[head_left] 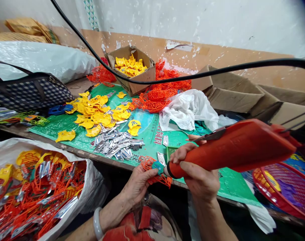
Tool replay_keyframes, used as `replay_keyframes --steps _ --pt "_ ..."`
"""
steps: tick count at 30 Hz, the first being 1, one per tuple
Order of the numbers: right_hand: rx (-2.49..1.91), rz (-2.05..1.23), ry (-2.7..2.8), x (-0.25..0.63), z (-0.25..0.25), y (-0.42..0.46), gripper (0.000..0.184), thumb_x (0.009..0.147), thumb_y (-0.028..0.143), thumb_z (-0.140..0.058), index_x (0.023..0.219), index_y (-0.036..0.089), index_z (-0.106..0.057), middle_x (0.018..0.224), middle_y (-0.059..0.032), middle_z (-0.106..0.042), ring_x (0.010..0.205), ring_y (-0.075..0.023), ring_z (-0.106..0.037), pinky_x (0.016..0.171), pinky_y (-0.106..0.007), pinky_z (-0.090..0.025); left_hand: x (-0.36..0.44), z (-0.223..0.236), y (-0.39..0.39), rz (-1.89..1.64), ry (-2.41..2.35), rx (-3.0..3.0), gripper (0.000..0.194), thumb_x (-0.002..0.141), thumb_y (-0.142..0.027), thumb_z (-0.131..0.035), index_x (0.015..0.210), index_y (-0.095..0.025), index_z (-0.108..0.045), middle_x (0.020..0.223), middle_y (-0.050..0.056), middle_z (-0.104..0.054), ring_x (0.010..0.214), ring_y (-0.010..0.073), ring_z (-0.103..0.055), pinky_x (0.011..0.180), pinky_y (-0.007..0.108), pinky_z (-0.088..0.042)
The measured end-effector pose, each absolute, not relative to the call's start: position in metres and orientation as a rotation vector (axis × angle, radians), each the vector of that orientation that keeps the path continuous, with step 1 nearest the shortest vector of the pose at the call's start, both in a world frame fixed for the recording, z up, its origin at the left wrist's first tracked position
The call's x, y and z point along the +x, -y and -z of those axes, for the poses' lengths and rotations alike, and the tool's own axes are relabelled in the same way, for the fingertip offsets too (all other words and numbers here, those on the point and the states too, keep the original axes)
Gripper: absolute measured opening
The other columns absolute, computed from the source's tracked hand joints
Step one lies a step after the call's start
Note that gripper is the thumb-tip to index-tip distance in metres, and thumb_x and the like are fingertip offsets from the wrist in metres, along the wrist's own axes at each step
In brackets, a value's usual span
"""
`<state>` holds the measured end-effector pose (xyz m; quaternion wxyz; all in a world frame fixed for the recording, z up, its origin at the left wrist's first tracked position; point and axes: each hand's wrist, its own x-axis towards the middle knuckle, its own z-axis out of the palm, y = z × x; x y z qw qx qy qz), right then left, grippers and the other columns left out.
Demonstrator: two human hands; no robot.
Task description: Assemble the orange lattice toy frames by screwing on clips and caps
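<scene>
My left hand (139, 183) is closed on an orange lattice plastic piece (165, 180) with a small teal part (158, 166) on it. The fingers of my right hand (199, 177) wrap round a red electric screwdriver (225, 147), held slanting, its narrow tip against or right beside the teal part. Whether the tip touches a screw cannot be made out. Just beyond my hands, a small green basket (171, 151) and a silver printed strip (161, 158) rest on the green table cover (148, 134). Farther left lie a pile of silver printed strips (117, 144) and a heap of yellow plastic pieces (97, 110).
A white sack (90, 180) full of orange and yellow pieces stands at left. Behind are a cardboard box (139, 87), orange lattice pieces (155, 95) and a white plastic bag (185, 108). A pink basket (265, 192) is at right. A black cable (167, 80) hangs across.
</scene>
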<state>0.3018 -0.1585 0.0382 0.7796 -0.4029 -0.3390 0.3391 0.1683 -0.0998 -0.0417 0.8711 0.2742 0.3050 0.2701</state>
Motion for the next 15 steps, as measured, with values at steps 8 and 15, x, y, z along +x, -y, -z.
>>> replay_keyframes --steps 8,15 --pt "-0.775 -0.744 0.748 0.298 -0.033 0.161 0.052 0.068 0.010 -0.069 0.114 0.028 -0.051 0.072 0.0063 -0.064 0.063 -0.0139 -0.061 0.065 -0.033 -0.050 0.167 0.038 0.098 -0.541 -0.643 0.560 0.032 0.063 -0.019 -0.085 0.091 -0.013 -0.072 0.086 0.005 -0.074 0.076 0.0161 -0.068 0.076 0.027 -0.054" --pt "-0.765 -0.742 0.725 0.290 -0.032 0.159 0.049 0.066 0.012 -0.070 0.110 0.027 -0.054 0.071 0.0061 -0.063 0.062 -0.0134 -0.060 0.066 -0.033 -0.051 0.163 0.044 0.096 -0.522 -0.644 0.549 0.031 0.065 -0.018 -0.083 0.093 -0.013 -0.072 0.086 0.006 -0.074 0.074 0.0158 -0.068 0.074 0.026 -0.055"
